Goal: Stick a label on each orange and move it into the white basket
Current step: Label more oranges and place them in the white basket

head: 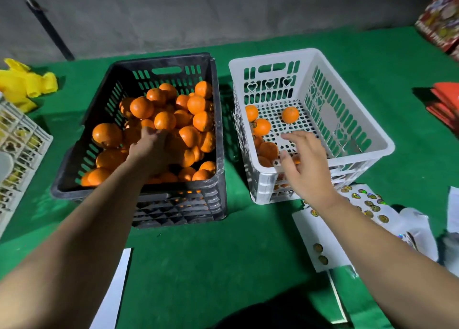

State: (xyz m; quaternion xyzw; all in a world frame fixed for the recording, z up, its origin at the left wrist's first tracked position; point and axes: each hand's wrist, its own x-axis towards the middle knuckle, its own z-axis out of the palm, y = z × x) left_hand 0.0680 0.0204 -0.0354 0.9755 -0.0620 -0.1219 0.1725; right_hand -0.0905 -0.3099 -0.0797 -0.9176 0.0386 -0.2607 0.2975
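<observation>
Both hands are working: left hand (159, 152) is cupping a firm, round orange (173, 142) from above, right hand (304, 169) is hovering spread and empty.

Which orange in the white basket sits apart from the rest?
The orange near the white basket's far wall, alone on the perforated floor. The others cluster along the left wall.

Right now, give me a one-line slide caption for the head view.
Left hand reaches into the black crate of oranges; right hand hovers open over the white basket.
</observation>
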